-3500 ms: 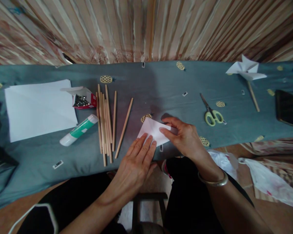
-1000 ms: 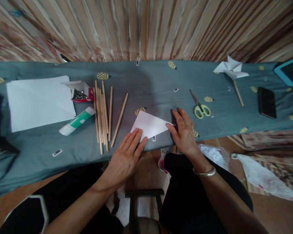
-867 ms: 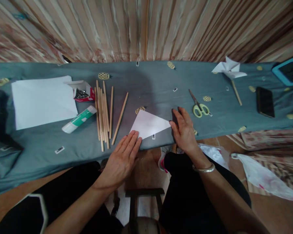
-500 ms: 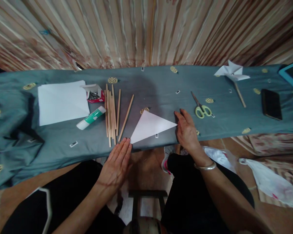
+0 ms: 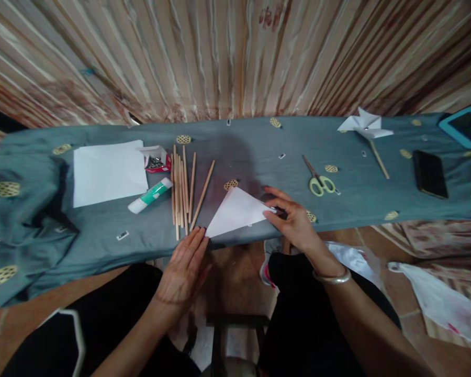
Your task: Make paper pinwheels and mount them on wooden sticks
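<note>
A sheet of white paper (image 5: 237, 211), folded into a triangle, lies near the front edge of the cloth-covered table. My left hand (image 5: 186, 259) rests with its fingers stretched out flat, the tips touching the triangle's lower left corner. At the opposite corner my right hand (image 5: 292, 217) pinches the paper between thumb and fingers. Just left of the triangle are several thin wooden sticks (image 5: 182, 188). Scissors with pale green handles (image 5: 317, 180) lie beyond my right hand, blades pointing away.
On the left are a stack of white paper (image 5: 108, 175), a small red box of metal pins (image 5: 156, 159) and a green-and-white glue stick (image 5: 151, 195). To the right lie a paper pinwheel (image 5: 367, 125), a black phone (image 5: 430, 174) and a blue-framed device (image 5: 465, 125). A pleated curtain (image 5: 227, 57) hangs behind.
My right hand has gone from touching the right corner to pinching it, shifting slightly left. The left hand stays at its corner. The view has tilted a little.
</note>
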`<state>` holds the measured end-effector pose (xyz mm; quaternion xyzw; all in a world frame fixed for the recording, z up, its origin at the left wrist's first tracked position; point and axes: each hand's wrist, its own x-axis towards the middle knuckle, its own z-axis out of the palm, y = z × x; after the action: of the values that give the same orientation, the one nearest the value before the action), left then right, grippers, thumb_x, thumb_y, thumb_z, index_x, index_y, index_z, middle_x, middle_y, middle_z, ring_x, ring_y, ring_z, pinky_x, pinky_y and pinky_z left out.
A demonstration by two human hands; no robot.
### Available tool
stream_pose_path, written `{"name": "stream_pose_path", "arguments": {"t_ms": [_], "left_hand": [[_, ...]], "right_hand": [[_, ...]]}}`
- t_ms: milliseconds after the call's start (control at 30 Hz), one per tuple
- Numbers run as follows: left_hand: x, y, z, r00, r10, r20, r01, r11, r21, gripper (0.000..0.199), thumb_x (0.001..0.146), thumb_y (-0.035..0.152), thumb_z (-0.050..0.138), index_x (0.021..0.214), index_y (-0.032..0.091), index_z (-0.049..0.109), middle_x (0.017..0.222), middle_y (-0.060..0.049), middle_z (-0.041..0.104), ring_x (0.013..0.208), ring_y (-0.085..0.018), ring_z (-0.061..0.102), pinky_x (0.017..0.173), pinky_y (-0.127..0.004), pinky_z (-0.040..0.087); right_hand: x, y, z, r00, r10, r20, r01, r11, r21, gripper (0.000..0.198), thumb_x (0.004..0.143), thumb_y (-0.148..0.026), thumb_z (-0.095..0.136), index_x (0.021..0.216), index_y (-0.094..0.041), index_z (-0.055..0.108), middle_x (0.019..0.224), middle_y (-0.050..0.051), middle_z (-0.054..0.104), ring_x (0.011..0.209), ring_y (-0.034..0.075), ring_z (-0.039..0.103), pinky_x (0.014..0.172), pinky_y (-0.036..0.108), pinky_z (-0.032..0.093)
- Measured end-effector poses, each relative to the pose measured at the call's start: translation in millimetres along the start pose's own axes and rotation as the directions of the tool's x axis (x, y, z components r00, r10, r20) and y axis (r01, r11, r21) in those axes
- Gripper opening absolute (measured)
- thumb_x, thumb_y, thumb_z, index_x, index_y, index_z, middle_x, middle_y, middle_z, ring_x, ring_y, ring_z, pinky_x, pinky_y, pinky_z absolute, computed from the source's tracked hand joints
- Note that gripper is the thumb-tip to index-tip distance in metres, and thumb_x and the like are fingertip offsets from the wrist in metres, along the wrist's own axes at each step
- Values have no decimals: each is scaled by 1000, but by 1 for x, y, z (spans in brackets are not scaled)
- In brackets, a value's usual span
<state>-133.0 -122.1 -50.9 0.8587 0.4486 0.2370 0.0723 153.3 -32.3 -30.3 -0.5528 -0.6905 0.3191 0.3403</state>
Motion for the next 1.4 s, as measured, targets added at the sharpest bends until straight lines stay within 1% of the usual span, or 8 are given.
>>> {"name": "stream_pose_path", "arguments": {"t_ms": [233, 333, 467, 667, 800, 900, 967, 1400], "left_hand": [[33, 17, -32, 937, -350, 3, 321, 855, -407, 70, 92, 26, 56, 153, 28, 22, 159, -11, 29, 146, -26, 27, 120, -45, 26], [51, 21, -39, 868, -481, 120, 449, 660, -602, 74, 87, 39, 64, 151, 24, 30, 157, -12, 35, 145, -29, 29, 120, -48, 23], [82, 26, -40, 807, -468, 359, 538, 335, -773, 82, 71, 46, 77, 141, 17, 48, 132, -15, 63, 123, -32, 58, 109, -47, 42], [113, 25, -30, 649, -523, 552, 622, -54, -781, 39, 56, 45, 86, 80, 16, 77, 75, -6, 76, 64, -18, 68, 62, -27, 54], [113, 18, -18, 573, -580, 579, 589, -200, -783, 36, 51, 38, 90, 74, 15, 76, 70, -4, 75, 59, -13, 66, 60, -22, 52], [114, 15, -13, 597, -627, 500, 485, -214, -848, 39, 55, 36, 90, 85, 16, 76, 81, -5, 77, 73, -15, 70, 73, -23, 55], [118, 14, -14, 612, -665, 428, 430, -174, -886, 42, 56, 35, 89, 90, 15, 75, 87, -5, 77, 79, -16, 70, 77, -24, 55], [144, -6, -43, 584, -812, 20, 355, 233, -905, 31, 61, 34, 80, 83, 13, 74, 72, -3, 74, 57, -14, 63, 55, -24, 53]], "right_hand": [[9, -9, -25, 996, 17, -90, 11, 953, 302, 5, 74, -22, 71, 77, -25, 73, 139, 5, 58, 137, 23, 45, 116, 44, 28], [12, -18, -31, 996, 35, -86, 2, 917, 399, 4, 72, -25, 75, 76, -26, 73, 138, 4, 59, 134, 24, 49, 114, 44, 30], [15, -30, -35, 994, 48, -97, -1, 899, 437, 10, 71, -34, 76, 74, -25, 73, 139, 5, 58, 135, 26, 48, 113, 45, 33], [20, -22, -47, 992, -18, -126, 55, 954, 296, 15, 80, -32, 63, 87, -25, 74, 135, 6, 62, 128, 25, 55, 106, 43, 42], [22, 11, -69, 941, 14, -337, -94, 970, -222, 33, 86, -24, 48, 111, -20, 69, 122, 12, 69, 117, 26, 62, 101, 45, 46], [24, 33, -82, 903, 171, -393, -381, 743, -551, 38, 85, -25, 51, 118, -11, 65, 117, 20, 69, 112, 33, 62, 98, 48, 45], [26, 41, -85, 896, 215, -387, -417, 705, -574, 34, 84, -26, 55, 111, -11, 68, 107, 22, 71, 102, 35, 65, 92, 49, 48], [41, 39, -83, 866, 347, -359, -412, 903, -121, 27, 75, -40, 65, 90, -17, 71, 80, 9, 75, 78, 24, 70, 70, 37, 54]]}}
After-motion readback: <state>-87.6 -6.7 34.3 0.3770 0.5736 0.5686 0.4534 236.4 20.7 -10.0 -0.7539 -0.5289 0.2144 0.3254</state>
